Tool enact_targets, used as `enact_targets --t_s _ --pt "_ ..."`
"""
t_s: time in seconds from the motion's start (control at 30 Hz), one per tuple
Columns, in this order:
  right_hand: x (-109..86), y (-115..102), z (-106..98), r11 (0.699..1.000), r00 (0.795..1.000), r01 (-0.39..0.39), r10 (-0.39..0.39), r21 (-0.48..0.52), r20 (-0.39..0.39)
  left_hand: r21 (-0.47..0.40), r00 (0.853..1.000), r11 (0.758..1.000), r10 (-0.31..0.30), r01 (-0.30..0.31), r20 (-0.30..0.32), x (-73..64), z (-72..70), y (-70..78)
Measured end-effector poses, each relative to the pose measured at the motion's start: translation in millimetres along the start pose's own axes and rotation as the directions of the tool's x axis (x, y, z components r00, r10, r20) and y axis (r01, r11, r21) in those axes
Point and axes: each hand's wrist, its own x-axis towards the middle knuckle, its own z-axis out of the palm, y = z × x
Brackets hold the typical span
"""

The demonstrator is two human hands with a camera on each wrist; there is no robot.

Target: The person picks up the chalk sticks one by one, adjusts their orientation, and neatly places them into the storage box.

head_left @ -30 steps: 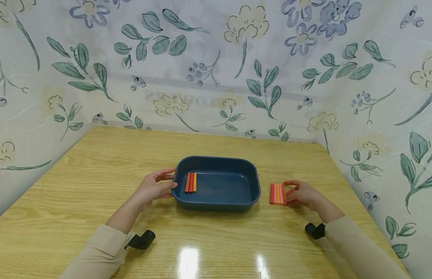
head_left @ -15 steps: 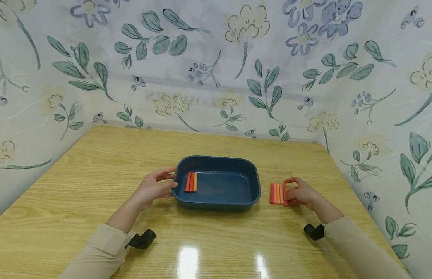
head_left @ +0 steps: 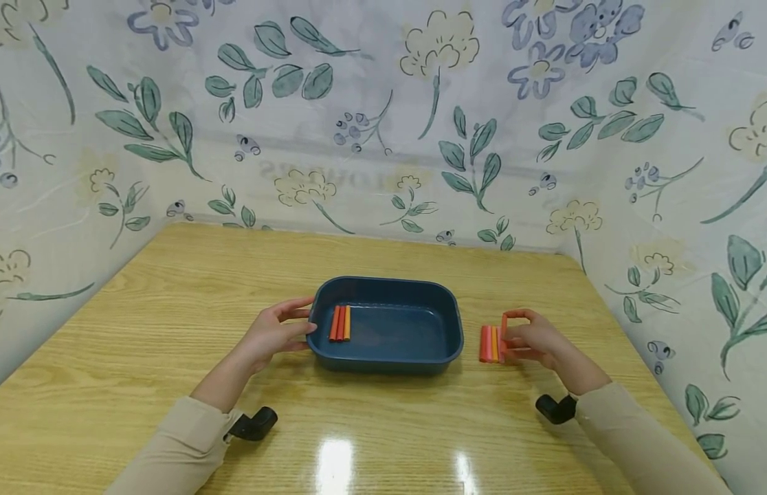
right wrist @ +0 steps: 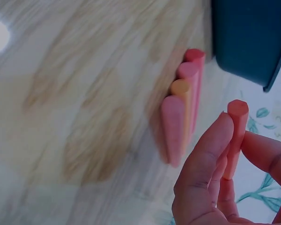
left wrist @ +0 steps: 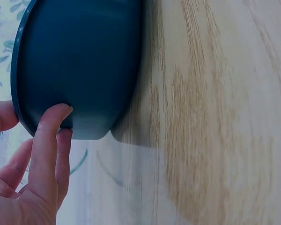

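Observation:
My left hand [head_left: 269, 337] grips the left end of a dark blue rectangular container [head_left: 390, 361], fingers on the rim and outer wall. Inside it, at the left, three crayons [head_left: 340, 323], two red and one yellow-orange, lie side by side. My right hand [head_left: 541, 344] pinches an orange-red hexagonal crayon [right wrist: 236, 140] between thumb and fingers. It is held above the table, beside a row of several crayons [right wrist: 181, 98] in red, pink and orange. That row lies to the right of the container, and the held crayon overlaps its right side in the head view.
The wood-grain table [head_left: 204, 275] is walled at the back and sides by a flower-printed cloth [head_left: 371, 124]. Black wrist mounts [head_left: 253, 424] sit below both hands. Light glares off the table's near part.
My right hand has lifted the orange-red crayon from the right end of the row. My left hand and the container stay in place.

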Motion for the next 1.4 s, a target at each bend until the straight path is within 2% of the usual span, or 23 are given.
enact_targets --t_s 0.43,0.87,1.4 --pt "-8.5 -19 14 0.997 0.997 0.041 -0.045 0.063 0.063 0.003 1.0 1.0 0.005 -0.005 -0.006 0.7 -0.6 -0.6" --pt "-15.2 -42 34 0.989 0.982 0.116 -0.127 0.089 0.142 -0.006 1.0 1.0 0.009 -0.009 -0.011 0.3 -0.4 0.2" --pt "-13.0 -69 72 0.981 0.962 0.104 -0.141 0.163 0.232 -0.008 1.0 1.0 0.005 -0.005 0.004 -0.3 -2.2 0.4"
